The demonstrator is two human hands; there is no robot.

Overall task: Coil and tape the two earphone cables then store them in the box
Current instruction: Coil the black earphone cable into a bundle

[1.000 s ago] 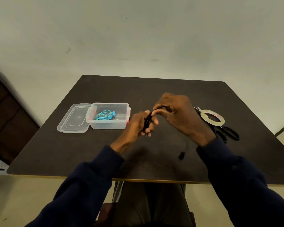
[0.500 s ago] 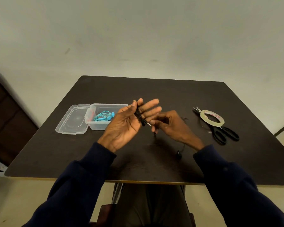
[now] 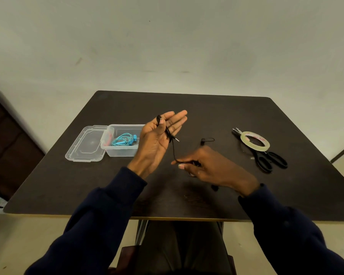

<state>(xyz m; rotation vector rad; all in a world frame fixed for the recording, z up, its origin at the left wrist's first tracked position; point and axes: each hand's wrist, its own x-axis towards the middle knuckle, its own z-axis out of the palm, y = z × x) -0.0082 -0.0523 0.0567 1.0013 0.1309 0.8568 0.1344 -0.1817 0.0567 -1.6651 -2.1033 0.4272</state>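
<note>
My left hand is raised palm up over the table, fingers stretched out, its thumb pinning the black earphone cable across the palm; the metal plug sticks out at the palm's right side. The cable hangs down to my right hand, which pinches it low over the table. A loop of the same cable with an earbud lies behind that hand. The blue earphones lie coiled inside the clear plastic box, left of my left hand.
The box's clear lid lies open on its left side. A roll of tape rests on black scissors at the right of the dark table. A pale wall stands behind the table.
My left hand opened flat and rose, the cable now lying across its palm. My right hand dropped down and right, drawing the cable out below the left hand.
</note>
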